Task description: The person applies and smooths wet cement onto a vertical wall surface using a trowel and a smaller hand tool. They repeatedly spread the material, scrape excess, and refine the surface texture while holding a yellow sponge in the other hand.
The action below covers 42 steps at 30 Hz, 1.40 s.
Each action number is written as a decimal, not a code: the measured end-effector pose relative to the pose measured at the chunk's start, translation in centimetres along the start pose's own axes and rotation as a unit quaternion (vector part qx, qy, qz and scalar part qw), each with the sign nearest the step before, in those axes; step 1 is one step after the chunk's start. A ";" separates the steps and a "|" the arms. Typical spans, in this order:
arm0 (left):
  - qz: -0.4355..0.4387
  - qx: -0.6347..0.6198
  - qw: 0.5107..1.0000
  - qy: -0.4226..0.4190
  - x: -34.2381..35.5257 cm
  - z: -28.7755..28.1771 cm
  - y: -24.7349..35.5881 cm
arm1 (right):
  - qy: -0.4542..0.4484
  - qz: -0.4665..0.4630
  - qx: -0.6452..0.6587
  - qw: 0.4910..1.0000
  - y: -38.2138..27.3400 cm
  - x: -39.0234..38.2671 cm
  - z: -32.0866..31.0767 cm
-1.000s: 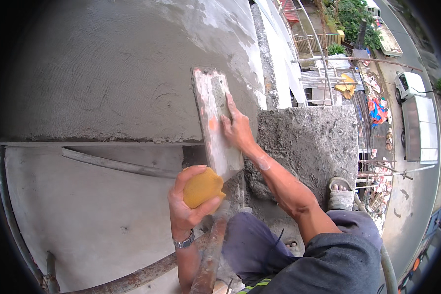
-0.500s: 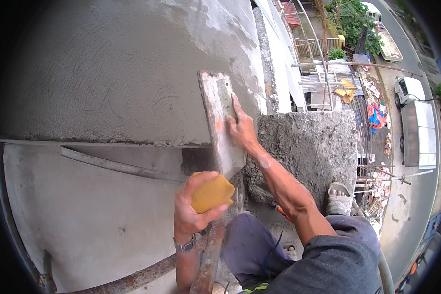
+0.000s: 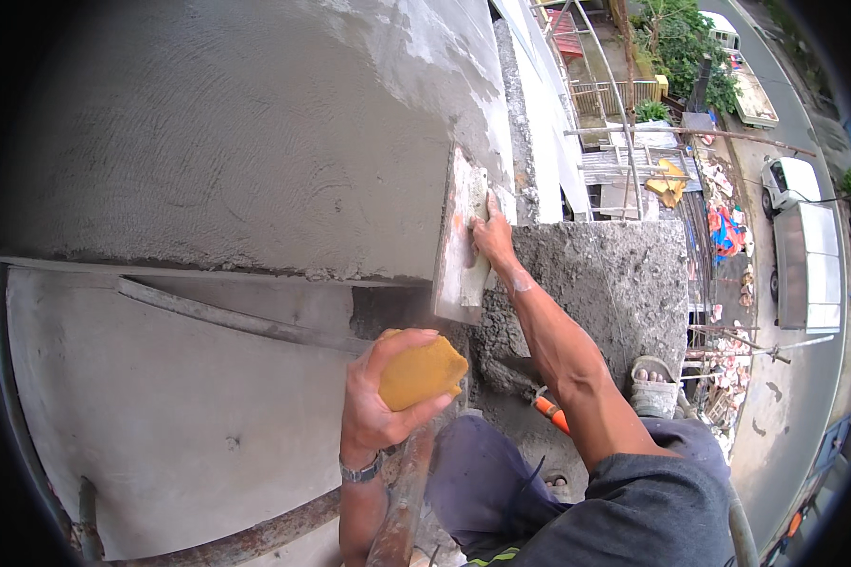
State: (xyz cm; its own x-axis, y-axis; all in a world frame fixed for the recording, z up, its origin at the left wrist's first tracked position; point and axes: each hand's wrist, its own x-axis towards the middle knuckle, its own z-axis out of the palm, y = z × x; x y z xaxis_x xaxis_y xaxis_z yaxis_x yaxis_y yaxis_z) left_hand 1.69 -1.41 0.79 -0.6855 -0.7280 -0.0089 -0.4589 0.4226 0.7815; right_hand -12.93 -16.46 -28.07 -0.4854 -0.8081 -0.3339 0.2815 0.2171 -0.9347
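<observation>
My right hand (image 3: 494, 238) grips a long, worn plastering float (image 3: 460, 241) by its back, near the right edge of the wet grey plaster (image 3: 255, 142). The float stands tilted, its lower end past the plaster's bottom edge; whether its whole face touches the wall I cannot tell. Nearer to me, my left hand (image 3: 371, 406) is closed round a thick yellow sponge (image 3: 421, 373), held up and clear of the plaster. Under my right forearm a trowel with an orange handle (image 3: 551, 413) lies by grey mortar, partly hidden.
A rough mortar-covered ledge (image 3: 605, 283) is right of the float. Below the plaster is a smooth recessed panel (image 3: 208, 416). A rusty pipe (image 3: 407, 491) runs beside my left forearm. My sandalled foot (image 3: 652, 383) stands by a drop to a street with a truck (image 3: 808, 265).
My right hand has moved the float rightward and slightly down, toward the plaster's right edge. The left hand with the sponge has shifted a little right. More of the orange handle shows.
</observation>
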 end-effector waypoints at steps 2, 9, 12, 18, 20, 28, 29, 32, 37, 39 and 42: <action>-0.020 -0.038 0.999 0.009 -0.3 0.2 -0.4 | -0.002 0.045 0.028 0.999 1.5 1.3 -0.2; -0.026 -0.017 0.999 0.009 -0.4 0.2 -0.5 | -0.016 -0.147 -0.051 0.988 -10.3 2.3 0.2; 0.007 0.000 1.000 0.011 -0.5 0.2 0.0 | -0.033 -0.287 -0.002 0.957 -6.3 -4.6 0.7; 0.013 0.006 1.000 -0.027 1.8 1.7 0.1 | 0.049 -0.007 0.009 0.999 1.6 9.9 -3.1; 0.004 0.011 1.000 -0.016 0.7 0.8 -0.4 | 0.022 -0.056 0.003 0.998 -4.3 9.9 -0.2; 0.025 0.000 0.999 -0.030 0.2 0.9 2.2 | -0.044 -0.402 -0.004 0.915 -8.6 -6.6 0.1; 0.037 0.004 0.999 -0.039 0.6 1.1 2.4 | -0.030 -0.353 -0.002 0.935 -6.4 -5.4 -0.5; 0.041 0.015 0.999 -0.033 1.4 1.1 1.9 | -0.011 -0.178 -0.016 0.984 -7.4 0.1 -1.1; 0.029 0.034 0.999 -0.017 0.1 0.0 2.0 | -0.063 -0.284 -0.032 0.956 -19.8 -2.6 1.0; 0.043 0.051 0.998 -0.009 0.0 0.3 2.3 | -0.036 -0.468 0.028 0.883 -17.1 -5.6 1.9; 0.060 0.013 0.998 -0.020 0.5 0.9 3.0 | 0.009 -0.437 0.012 0.899 -10.0 -3.7 0.1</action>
State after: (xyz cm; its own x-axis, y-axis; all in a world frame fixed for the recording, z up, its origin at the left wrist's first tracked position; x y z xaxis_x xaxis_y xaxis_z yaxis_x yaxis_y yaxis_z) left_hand -0.51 0.00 2.54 -0.7587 -0.6488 0.0588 -0.3861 0.5206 0.7615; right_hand -13.92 -15.69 -17.47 -0.5428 -0.6548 0.5259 -0.1972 -0.5093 -0.8377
